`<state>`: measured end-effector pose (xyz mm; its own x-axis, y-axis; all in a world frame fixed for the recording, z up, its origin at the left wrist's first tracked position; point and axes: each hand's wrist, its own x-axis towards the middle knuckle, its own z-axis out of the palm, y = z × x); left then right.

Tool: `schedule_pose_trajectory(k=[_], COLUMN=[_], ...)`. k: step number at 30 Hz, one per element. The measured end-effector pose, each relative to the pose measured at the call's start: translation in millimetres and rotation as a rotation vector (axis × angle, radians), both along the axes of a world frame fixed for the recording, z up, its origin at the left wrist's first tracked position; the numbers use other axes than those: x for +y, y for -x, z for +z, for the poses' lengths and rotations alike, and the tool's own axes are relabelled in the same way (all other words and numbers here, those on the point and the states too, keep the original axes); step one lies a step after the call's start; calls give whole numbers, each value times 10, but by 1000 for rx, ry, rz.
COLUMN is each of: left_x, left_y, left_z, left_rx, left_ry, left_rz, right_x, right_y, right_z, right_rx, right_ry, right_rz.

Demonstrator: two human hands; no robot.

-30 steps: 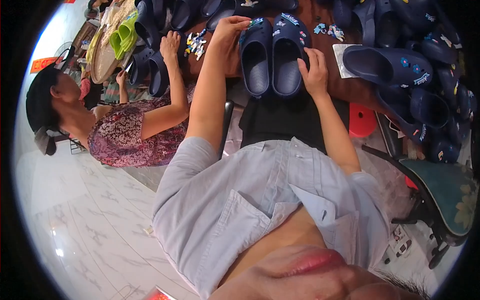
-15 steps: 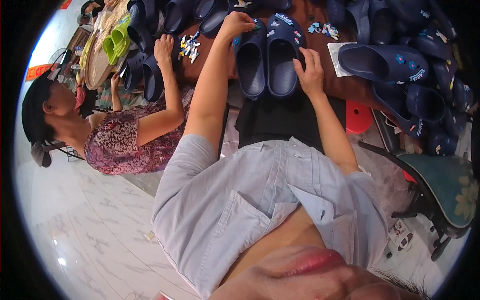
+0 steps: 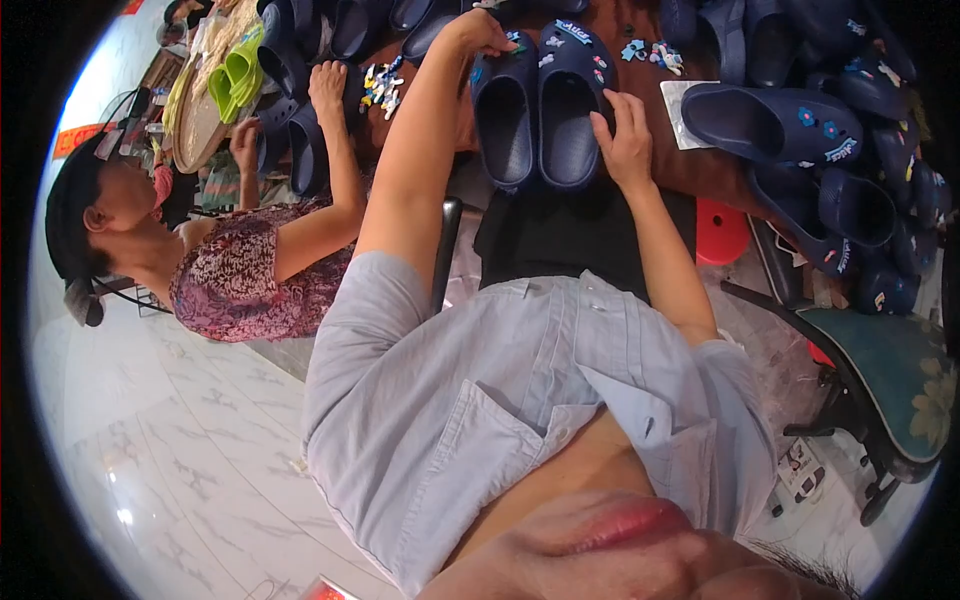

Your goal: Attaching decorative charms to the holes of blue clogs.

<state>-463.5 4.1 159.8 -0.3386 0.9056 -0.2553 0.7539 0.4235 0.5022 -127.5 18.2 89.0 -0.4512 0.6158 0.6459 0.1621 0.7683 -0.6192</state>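
Both hands (image 3: 480, 30) half-hide two navy clogs (image 3: 545, 110).

Seated co-worker (image 3: 235, 270), green clogs (image 3: 235, 75), perhaps charms (image 3: 380, 85)

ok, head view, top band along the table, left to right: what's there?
Lime-green clogs → co-worker's hand → small colourful charms → left hand → pair of navy clogs → right hand → single navy clog → heap of navy clogs.

Left hand (image 3: 487, 28) further up clog (image 3: 505, 115)
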Motion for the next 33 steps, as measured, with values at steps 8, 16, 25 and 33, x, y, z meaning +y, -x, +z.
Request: schedule_pose_trajectory(k=[8,16,25,33], left_x=[207,422,520,495], left_y=[88,32,39,-79], left_z=[-111,-220,-356,-200], left_rx=[297,857,1043,947], left_ry=[183,605,763,737], left_rz=[-243,-442,-538,-444], right_x=[2,-4,17,24], right_y=[7,4,2,-11], right_z=[-1,-4,-6,-18], right_rx=[0,-4,18,6], right_ry=[21,23,22,27], right_rz=[2,0,17,8])
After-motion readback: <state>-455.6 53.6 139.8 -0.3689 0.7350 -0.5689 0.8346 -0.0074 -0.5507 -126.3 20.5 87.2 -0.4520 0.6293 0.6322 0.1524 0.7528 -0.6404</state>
